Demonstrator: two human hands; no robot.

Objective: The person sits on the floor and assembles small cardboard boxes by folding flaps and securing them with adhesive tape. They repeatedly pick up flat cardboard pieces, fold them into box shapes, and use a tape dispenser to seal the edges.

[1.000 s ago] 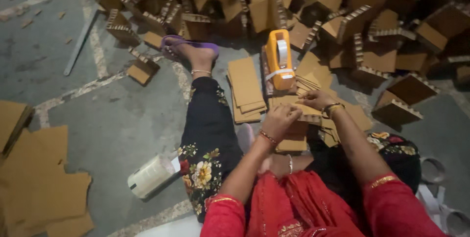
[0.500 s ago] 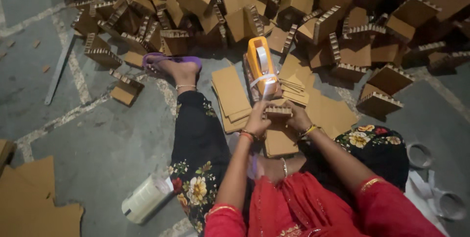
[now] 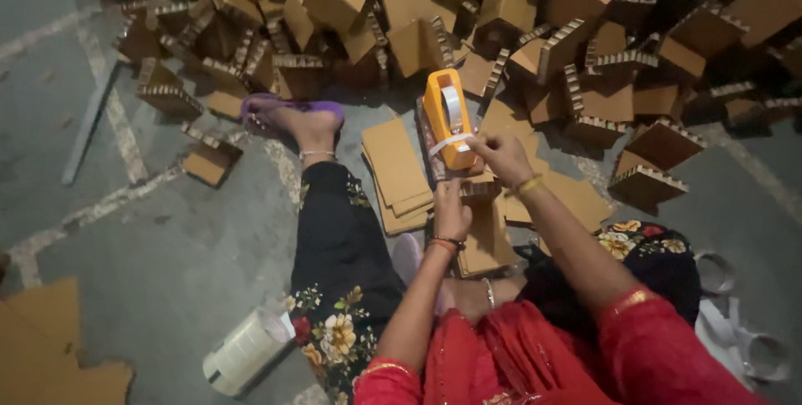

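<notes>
Tape (image 3: 445, 142) pinched in right hand (image 3: 499, 157)'s grip, beside orange dispenser (image 3: 446, 118).

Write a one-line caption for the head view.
Seated on the floor, right hand pulls tape from an orange dispenser while left hand steadies a cardboard piece.

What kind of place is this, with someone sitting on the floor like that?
Probably a small box-making workshop. A big heap of folded brown cardboard boxes covers the grey concrete floor, flat cardboard sheets lie stacked nearby, and the hands work at an orange tape dispenser.
</notes>
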